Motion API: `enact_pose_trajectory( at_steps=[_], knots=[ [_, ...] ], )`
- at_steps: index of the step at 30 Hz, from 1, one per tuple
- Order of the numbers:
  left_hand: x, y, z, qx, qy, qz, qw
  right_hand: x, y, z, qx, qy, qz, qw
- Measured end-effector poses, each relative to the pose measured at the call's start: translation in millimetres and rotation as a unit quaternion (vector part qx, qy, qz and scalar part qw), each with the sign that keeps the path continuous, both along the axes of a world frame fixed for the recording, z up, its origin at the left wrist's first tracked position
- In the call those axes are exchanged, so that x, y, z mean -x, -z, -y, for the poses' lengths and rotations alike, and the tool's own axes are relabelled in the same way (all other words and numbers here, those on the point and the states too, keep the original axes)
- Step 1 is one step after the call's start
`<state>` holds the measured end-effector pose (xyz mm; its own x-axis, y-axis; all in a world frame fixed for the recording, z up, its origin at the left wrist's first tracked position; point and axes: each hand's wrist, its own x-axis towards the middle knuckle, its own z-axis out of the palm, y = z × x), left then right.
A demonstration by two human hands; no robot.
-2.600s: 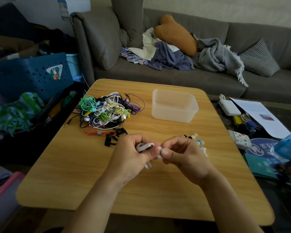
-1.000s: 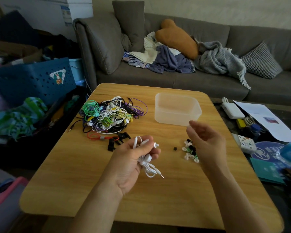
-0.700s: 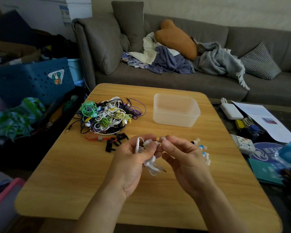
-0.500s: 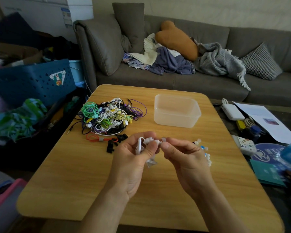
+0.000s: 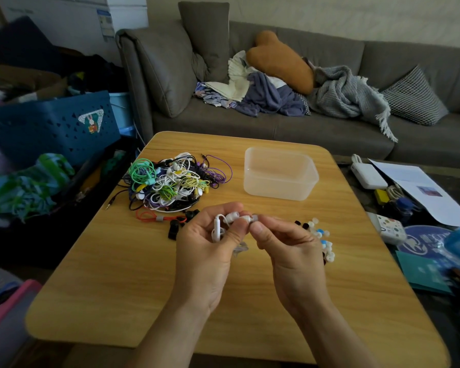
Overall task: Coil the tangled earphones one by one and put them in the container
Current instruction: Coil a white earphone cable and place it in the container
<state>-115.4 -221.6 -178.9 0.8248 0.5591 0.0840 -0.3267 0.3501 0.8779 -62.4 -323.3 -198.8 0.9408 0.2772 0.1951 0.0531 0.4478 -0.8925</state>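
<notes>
Both hands are raised above the middle of the wooden table (image 5: 117,274), close together, fingertips almost meeting. The left hand (image 5: 206,251) is curled around a white earphone set (image 5: 219,225): the inline remote stands upright against the thumb, an earbud sticks out between thumb and forefinger, and a blurred bunch of cable hangs below the palm. The right hand (image 5: 287,248) pinches the tip of the same white earphone set between thumb and forefinger, right at the left hand's fingertips; what exactly lies between the pads is too small to tell.

The tangled earphone pile (image 5: 170,181) lies on the far left part of the table: green, white, purple, yellow and black cables knotted together, one black plug trailing toward the left edge. Just in front of the pile lie an orange cable (image 5: 150,217) and a few black earbud pieces (image 5: 174,229). The translucent plastic container (image 5: 280,173) stands on the far right part of the table, well apart from the hands, with nothing visible inside. Loose ear tips (image 5: 322,235), white, blue and black, are scattered on the table just beyond the right hand.

A grey sofa (image 5: 276,123) with cushions and crumpled textiles stands behind the table
</notes>
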Motion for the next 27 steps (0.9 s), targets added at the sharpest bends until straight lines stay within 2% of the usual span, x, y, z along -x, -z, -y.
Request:
enact_pose_trajectory(
  at_steps=[5, 8, 11, 15, 23, 27],
  knots=[
    [0, 2, 2, -0.023, -0.02, -0.009, 0.999, 1, 2, -1, 0.0, 0.006, 0.034, 0.999],
    [0, 3, 0, -0.013, -0.027, -0.026, 0.999, 0, 4, 0, 0.045, 0.046, 0.121, 0.991],
    [0, 4, -1, 0.035, -0.008, -0.044, 0.998, -2, 5, 0, 0.124, 0.1, 0.222, 0.962],
    [1, 3, -3, 0.12, 0.026, -0.053, 0.991, 0, 3, -3, 0.148, 0.12, 0.259, 0.947],
    [1, 4, -7, 0.157, 0.021, -0.072, 0.985, 5, 0, -5, 0.194, 0.091, 0.248, 0.945],
    [2, 7, -7, 0.065, -0.04, -0.097, 0.992, 6, -2, -3, 0.171, 0.036, 0.136, 0.975]
  ],
)
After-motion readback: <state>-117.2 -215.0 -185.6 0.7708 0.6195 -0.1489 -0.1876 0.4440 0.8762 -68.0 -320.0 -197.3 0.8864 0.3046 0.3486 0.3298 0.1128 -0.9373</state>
